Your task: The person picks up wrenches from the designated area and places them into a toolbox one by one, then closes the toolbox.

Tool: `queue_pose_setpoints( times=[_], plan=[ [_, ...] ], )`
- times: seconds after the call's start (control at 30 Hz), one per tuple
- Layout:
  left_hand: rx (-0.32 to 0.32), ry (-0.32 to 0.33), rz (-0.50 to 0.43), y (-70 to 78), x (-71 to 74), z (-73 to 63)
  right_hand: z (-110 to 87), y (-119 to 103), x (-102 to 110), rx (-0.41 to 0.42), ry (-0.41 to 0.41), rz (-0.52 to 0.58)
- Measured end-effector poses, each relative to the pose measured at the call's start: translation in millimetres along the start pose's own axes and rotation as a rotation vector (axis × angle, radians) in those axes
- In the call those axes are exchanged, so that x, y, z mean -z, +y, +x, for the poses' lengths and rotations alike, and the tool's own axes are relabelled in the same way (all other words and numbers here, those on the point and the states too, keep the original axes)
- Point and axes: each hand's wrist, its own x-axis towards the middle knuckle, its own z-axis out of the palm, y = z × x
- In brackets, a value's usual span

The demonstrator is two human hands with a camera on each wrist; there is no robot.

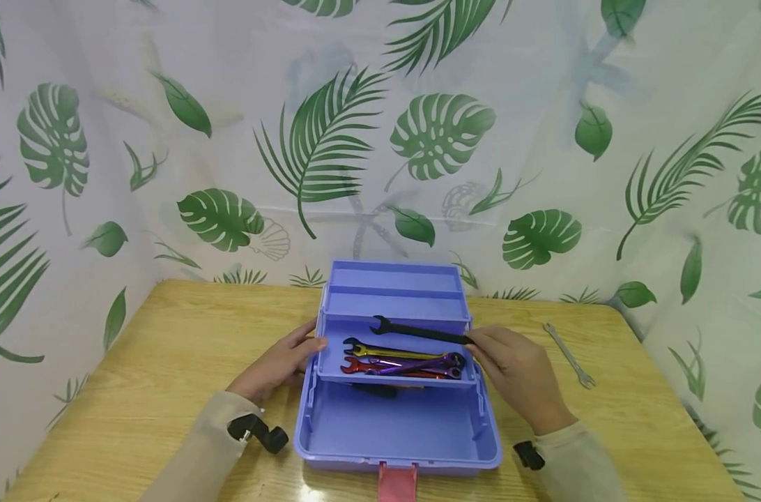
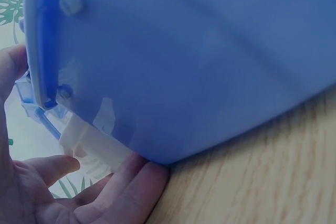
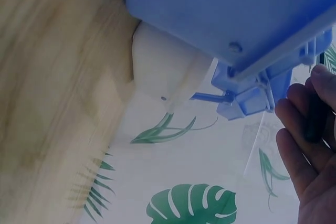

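wooden table [image 1: 192,335] | blue toolbox [image 1: 405,425], open | left hand [image 1: 280,366] grips its side, thumb over the tray [image 1: 334,335] edge, likely steadying it | right hand [image 1: 521,369] pinches black wrench [image 1: 424,334] by its end, above the tray (far end free, so easily angled, i'd guess)

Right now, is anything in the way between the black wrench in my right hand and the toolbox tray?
Nothing visible stands between the black wrench and the back of the tray; the other wrenches lie toward its front.
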Motion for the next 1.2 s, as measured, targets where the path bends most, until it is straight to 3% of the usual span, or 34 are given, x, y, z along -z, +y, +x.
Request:
queue_pose_setpoints(
  times=[0.17,0.6,0.83,1.2],
  plan=[
    [-0.008,-0.001,-0.005,-1.2,0.2,-0.7,3.3,-8.1,-5.7,0.038,-0.008,0.026],
    [-0.028,-0.026,-0.015,0.1,0.0,-0.7,15.6,-22.4,-11.8,0.075,-0.141,0.006],
    [-0.023,-0.014,-0.010,0.2,-0.9,-1.9,21.9,-28.9,-9.2,0.035,-0.239,-0.027],
    [-0.023,-0.013,-0.013,-1.7,-0.9,-0.5,25.7,-29.7,-8.0,-0.063,-0.363,0.040]
  ],
)
